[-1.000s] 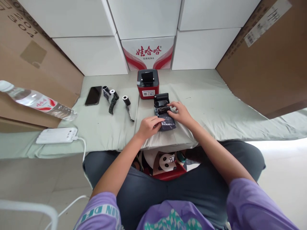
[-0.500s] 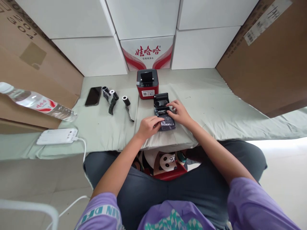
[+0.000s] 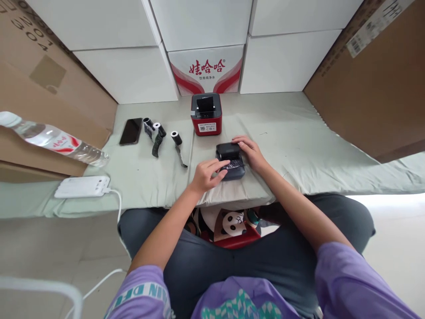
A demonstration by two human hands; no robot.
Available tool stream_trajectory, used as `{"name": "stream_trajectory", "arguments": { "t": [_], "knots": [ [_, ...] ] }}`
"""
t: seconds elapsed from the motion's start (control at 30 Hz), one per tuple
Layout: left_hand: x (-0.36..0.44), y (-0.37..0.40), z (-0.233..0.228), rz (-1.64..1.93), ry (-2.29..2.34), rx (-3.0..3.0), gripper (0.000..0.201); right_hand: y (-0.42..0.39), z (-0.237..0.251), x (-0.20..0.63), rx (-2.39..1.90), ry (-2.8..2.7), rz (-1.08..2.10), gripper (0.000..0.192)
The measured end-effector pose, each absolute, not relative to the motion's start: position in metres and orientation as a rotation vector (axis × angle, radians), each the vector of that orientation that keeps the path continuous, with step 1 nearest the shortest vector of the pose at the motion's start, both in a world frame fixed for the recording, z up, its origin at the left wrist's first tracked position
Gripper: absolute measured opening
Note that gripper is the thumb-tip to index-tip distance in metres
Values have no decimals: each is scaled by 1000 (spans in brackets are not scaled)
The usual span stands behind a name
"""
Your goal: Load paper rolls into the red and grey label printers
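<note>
Printer: we see the small black printer (image 3: 230, 160) at the centre of the frame, on the green cloth (image 3: 292, 146), lid down.
Left hand (image 3: 205, 174): fingers half bent, touching its front edge.
Right hand (image 3: 249, 150): lies flat on its right side.
Behind: red printer (image 3: 206, 114).

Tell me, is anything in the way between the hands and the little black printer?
Nothing visible is. Both hands are already on the little black printer: the left hand touches its front edge, and the right hand rests on its right side. The red printer and paper rolls sit farther back, apart from it.
</note>
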State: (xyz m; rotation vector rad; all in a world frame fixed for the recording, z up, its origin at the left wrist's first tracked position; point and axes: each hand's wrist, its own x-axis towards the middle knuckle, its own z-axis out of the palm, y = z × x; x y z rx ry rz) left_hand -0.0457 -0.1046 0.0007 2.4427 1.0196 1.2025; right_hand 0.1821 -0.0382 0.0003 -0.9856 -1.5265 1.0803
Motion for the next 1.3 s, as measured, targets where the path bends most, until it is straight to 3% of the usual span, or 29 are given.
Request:
{"name": "stream_trajectory", "arguments": {
  "t": [0.27, 0.5, 0.8, 1.03, 1.3],
  "knots": [
    [-41, -99, 1, 1145, 1355, 2094, 37, -45, 3, 182, -946, -1588, 1224, 38],
    [-41, -87, -12, 1123, 1341, 1745, 50, -44, 4, 190, -941, -1695, 1274, 44],
    [-37, -76, -8, 1055, 1230, 1403, 47, -47, 1, 190, -896, -1732, 1272, 50],
    [-31, -84, -9, 1154, 1261, 1471, 44, -48, -10, 186, -917, -1664, 1233, 51],
    [-30, -99, -10, 1261, 1381, 1678, 33, -69, -7, 181, -1100, -1730, 933, 47]
  ]
}}
